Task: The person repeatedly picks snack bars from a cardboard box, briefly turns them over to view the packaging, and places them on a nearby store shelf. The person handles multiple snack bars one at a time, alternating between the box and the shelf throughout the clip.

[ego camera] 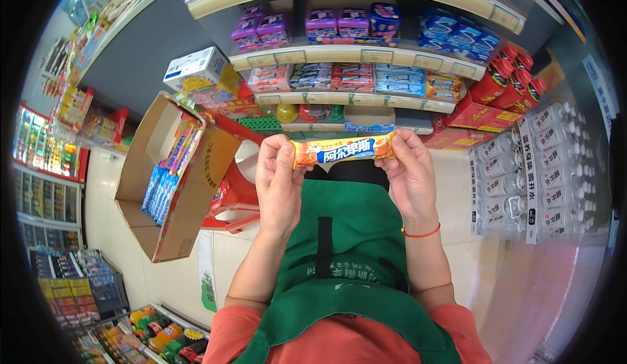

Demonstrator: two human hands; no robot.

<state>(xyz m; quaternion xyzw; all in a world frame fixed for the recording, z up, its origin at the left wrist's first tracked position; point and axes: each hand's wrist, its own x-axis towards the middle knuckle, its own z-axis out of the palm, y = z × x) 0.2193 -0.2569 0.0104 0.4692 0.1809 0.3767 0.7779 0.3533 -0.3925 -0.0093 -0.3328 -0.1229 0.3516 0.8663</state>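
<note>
An orange and yellow wrapped candy stick pack (343,150) is stretched level between both hands, its printed side up. My left hand (280,180) pinches one end between thumb and fingers. The opposite end is gripped by my right hand (409,175), above a red cord bracelet (422,232). Behind the pack are shelves with rows of wrapped candy packs (352,77), among them a few orange ones (443,87) at the right. A green apron (348,202) lies below the hands.
An open cardboard box (191,202) with blue and colourful packs stands on a red plastic stool (240,187) at left. Red-lidded jars (509,77) and shrink-wrapped water bottles (553,168) are stacked at right. Soft drink bottles (166,337) fill a display at lower left.
</note>
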